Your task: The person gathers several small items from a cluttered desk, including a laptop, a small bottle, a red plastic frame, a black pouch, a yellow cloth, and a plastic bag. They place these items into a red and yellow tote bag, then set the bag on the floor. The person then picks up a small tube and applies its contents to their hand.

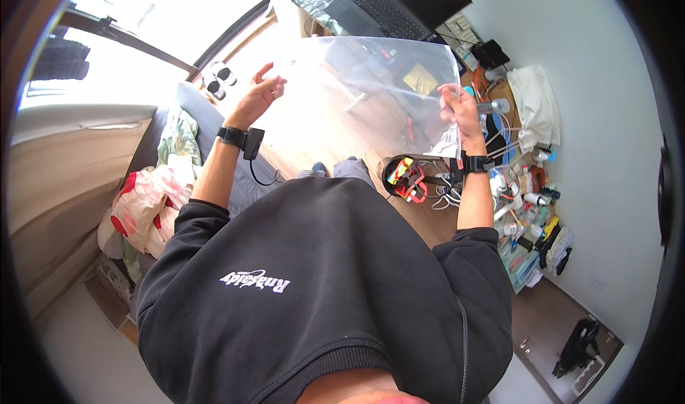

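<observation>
A large clear plastic bag (357,69) is spread out in front of me, its flat side facing up. My right hand (460,108) has its fingers closed on the bag's right edge. At the faint left edge, my left hand (260,96) has its fingers bent together and seems to pinch the plastic; the exact contact is hard to see. Through the film show the wooden floor and a yellowish square (421,80). Both wrists wear black straps, and a small box with a cable sits on the left one.
A laptop (382,8) stands beyond the bag. Below the bag's right side, a dark bin (407,179) holds red and yellow things. Bottles and cables clutter the right side near a white cloth (536,108). Patterned bedding (153,204) and slippers (217,79) lie left.
</observation>
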